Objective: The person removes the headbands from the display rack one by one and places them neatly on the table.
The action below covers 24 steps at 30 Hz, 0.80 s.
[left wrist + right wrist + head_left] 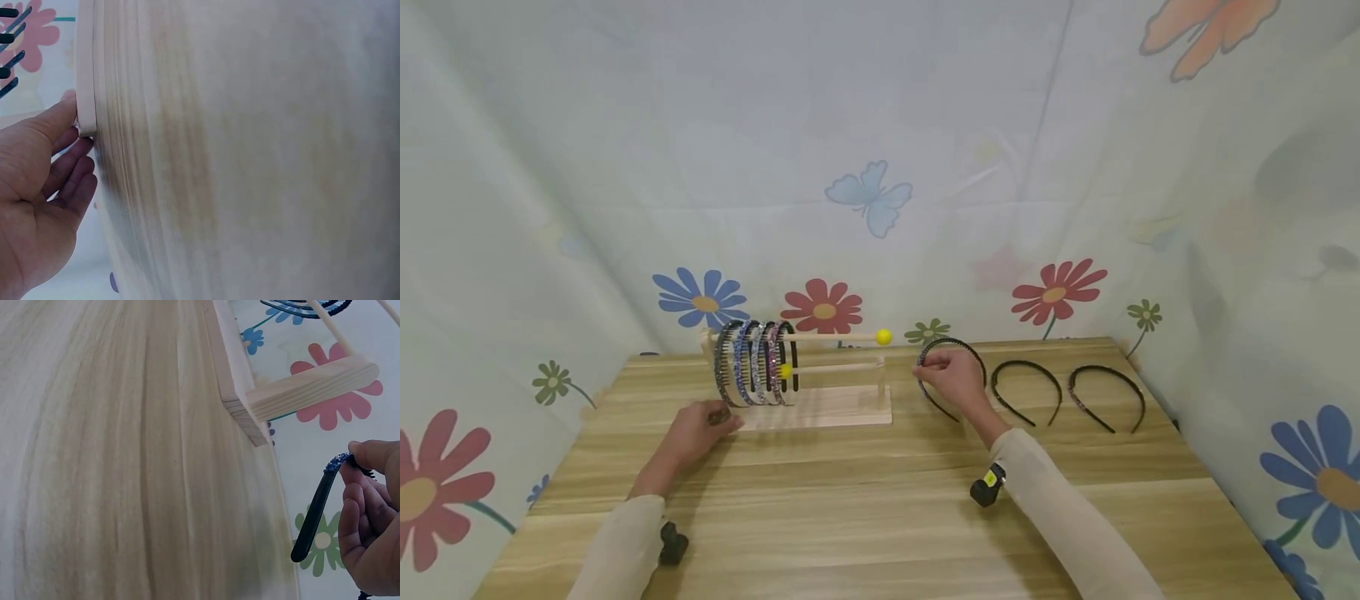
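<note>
My right hand [957, 385] pinches a black toothed headband [314, 515] with blue glitter between thumb and fingers, to the right of a wooden headband stand [842, 408]. In the right wrist view one smooth black end of it points down. My left hand [702, 432] grips the left front corner of the stand's base, thumb on top and fingers below, as the left wrist view shows. Several glittery headbands [756, 367] in grey, blue, silver and pink hang side by side at the left part of the stand's rods.
Two more headbands lie at the right of the wooden table [880, 517]: a black one [1028, 364] and one with pinkish glitter [1105, 369]. Yellow balls [883, 337] cap the stand's rods. A flower-printed cloth [865, 100] hangs behind the table.
</note>
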Each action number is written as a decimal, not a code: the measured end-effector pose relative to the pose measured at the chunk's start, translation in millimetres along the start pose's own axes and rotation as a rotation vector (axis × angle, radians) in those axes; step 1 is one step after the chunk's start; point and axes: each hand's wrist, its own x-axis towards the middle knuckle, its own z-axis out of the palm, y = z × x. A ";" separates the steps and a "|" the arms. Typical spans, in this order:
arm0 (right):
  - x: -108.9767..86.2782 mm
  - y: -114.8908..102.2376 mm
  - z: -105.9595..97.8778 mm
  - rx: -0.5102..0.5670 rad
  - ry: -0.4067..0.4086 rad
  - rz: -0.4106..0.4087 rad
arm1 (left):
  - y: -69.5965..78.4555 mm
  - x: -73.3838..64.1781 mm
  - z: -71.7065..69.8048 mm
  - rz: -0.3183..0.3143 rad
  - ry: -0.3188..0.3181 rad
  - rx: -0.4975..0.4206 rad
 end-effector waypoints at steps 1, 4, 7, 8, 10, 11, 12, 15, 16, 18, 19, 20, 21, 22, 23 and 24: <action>0.2 1.5 1.4 0.000 -0.005 0.012 | 0.4 -0.2 -0.1 0.001 -0.002 0.000; 1.0 5.2 4.9 -0.018 -0.012 0.032 | 2.0 -0.6 -0.4 0.000 -0.003 -0.007; 1.2 7.8 7.5 -0.032 -0.015 0.028 | 2.1 -0.5 -0.7 -0.001 -0.005 -0.006; 1.2 8.6 8.0 -0.036 -0.016 0.025 | 2.1 -0.5 -0.6 -0.002 -0.004 -0.008; 1.2 9.6 8.9 -0.044 -0.016 0.016 | 1.5 -0.4 -0.3 -0.002 -0.004 -0.010; 1.3 10.1 9.2 -0.048 -0.015 0.013 | 1.4 -0.2 -0.1 0.000 -0.005 -0.009; 1.4 10.5 9.4 -0.051 -0.015 0.014 | 1.1 0.0 0.3 0.000 -0.005 -0.012; 2.4 11.6 10.4 -0.073 -0.014 0.013 | 0.8 0.3 0.4 0.005 -0.004 -0.014; 2.6 12.1 10.7 -0.077 -0.014 0.016 | 0.8 0.1 0.4 0.006 -0.004 -0.015; 3.2 13.2 11.3 -0.081 -0.015 0.020 | 1.0 0.0 0.3 0.002 -0.003 -0.017; 3.5 14.1 11.6 -0.084 -0.017 0.021 | 1.1 -0.1 0.0 0.002 -0.004 -0.016; 3.7 14.7 11.8 -0.084 -0.020 0.024 | 1.4 -0.4 -0.2 0.001 -0.004 -0.015; 3.9 15.3 12.0 -0.084 -0.024 0.030 | 1.5 -0.6 -0.4 -0.004 -0.004 -0.016; 3.9 15.9 12.2 -0.087 -0.028 0.034 | 1.8 -0.9 -0.6 -0.005 -0.006 -0.014; 3.8 16.3 12.3 -0.086 -0.032 0.038 | 2.2 -1.0 -0.9 -0.006 -0.006 -0.014; 3.9 16.7 12.5 -0.087 -0.037 0.043 | 2.3 -1.1 -1.0 -0.008 -0.008 -0.011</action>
